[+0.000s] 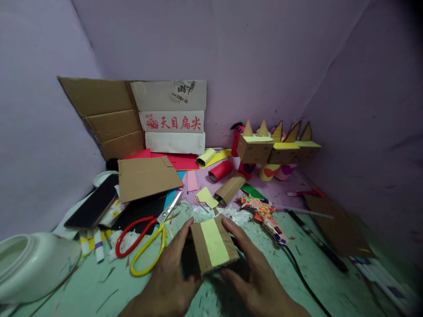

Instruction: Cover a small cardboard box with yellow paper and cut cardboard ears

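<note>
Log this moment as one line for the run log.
left hand: holds cardboard box | right hand: holds box's other side | yellow strip: on top | scissors: left, untouched

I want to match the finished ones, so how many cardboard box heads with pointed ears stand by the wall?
3, side by side at the back wall: left, middle, right. More may be hidden behind them.
</note>
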Motion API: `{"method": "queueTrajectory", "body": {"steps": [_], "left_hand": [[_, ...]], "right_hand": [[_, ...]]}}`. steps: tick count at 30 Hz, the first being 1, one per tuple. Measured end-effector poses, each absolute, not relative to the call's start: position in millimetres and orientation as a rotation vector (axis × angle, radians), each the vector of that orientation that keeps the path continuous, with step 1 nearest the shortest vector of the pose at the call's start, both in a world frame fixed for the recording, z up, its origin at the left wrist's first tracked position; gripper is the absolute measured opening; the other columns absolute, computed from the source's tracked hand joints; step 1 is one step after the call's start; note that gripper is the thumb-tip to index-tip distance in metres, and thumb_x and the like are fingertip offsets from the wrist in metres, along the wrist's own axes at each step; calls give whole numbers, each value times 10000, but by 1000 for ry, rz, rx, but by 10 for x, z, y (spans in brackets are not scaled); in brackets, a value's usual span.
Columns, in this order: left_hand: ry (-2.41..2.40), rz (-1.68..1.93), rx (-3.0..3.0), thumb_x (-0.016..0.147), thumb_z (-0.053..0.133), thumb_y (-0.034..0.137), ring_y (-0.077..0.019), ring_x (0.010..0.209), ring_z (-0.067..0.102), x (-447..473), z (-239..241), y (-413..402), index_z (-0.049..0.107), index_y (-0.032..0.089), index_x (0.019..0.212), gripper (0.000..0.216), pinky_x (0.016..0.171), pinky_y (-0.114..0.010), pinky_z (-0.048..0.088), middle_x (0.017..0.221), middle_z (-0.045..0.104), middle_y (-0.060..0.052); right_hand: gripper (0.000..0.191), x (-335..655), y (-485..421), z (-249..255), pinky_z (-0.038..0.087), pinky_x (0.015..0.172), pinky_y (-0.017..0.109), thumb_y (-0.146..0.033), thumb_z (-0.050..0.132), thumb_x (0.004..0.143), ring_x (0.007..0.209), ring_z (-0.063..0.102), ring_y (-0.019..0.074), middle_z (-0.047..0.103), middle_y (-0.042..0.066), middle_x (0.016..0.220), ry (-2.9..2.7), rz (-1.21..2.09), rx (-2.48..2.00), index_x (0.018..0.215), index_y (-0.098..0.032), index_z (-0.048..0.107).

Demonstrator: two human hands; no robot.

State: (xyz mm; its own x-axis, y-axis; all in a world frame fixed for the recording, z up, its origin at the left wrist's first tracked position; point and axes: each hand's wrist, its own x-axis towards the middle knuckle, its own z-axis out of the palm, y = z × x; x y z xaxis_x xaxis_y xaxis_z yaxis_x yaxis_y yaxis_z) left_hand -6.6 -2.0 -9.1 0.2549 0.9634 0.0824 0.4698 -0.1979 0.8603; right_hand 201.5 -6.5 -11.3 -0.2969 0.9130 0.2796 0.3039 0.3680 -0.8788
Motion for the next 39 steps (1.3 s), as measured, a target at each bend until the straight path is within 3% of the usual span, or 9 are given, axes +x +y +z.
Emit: {"method": "queueTrajectory", "body": {"steps": [8,11,14,18,25,31,35,39], "left_hand": [[1296,839,1761,674,696,280,-378,1264,355,-62,-68,-18,259,250,1401,849,1013,-582,282,1394,405,-141],[1317,872,1838,683,679,245,-369,1259,367,-70,-99,-23,275,262,1394,817,1014,-565,300,1393,412,-125],[1311,927,1915,684,630,150,-362,1260,367,-68,-127,-33,290,263,1387,789,1015,-564,306,1394,407,-118],[1281,974,2031,637,560,45,-355,1256,371,-57,-131,-40,260,267,1390,840,1002,-581,317,1381,413,-119],[1247,997,2145,606,545,13,-341,1252,378,-64,-175,-34,270,279,1377,861,1015,-544,326,1366,429,-100],[1321,917,1866,621,654,153,-383,1210,418,-74,-73,-22,368,251,1344,784,995,-583,311,1334,473,-125],[1180,860,1497,654,689,378,-384,1215,410,-70,96,-3,327,218,1372,820,1006,-557,292,1328,485,-140],[1013,791,1142,681,667,462,-341,1075,543,-18,132,-1,162,155,1416,943,930,-499,387,1178,590,-170]], "right_hand": [[719,2022,-55,-60,306,1040,519,-280,641,762,1307,317,314,351,80,1430,-1791,844,-1028,1382,-331,280],[595,2048,-44,-22,364,1004,487,-344,616,778,1278,360,323,379,83,1405,-1773,768,-1004,1330,-320,396],[398,2071,-34,13,436,933,434,-253,543,828,1176,473,283,483,82,1285,-1746,683,-1011,1220,-319,530],[320,2068,-7,38,497,786,362,-118,576,780,963,566,223,570,67,1027,-1731,543,-1026,1040,-295,637],[154,2049,26,31,469,631,304,-104,565,776,769,542,180,546,34,807,-1786,444,-1088,851,-234,602],[114,2110,7,27,394,875,407,-171,437,844,699,513,168,491,-7,702,-1723,570,-1028,748,-227,463],[201,2195,30,-14,422,806,340,-283,374,906,791,493,184,457,11,753,-1222,715,-1116,736,-240,471],[177,2166,63,60,429,781,336,-288,408,895,710,434,169,399,0,734,-906,744,-1080,738,-249,481]]}}
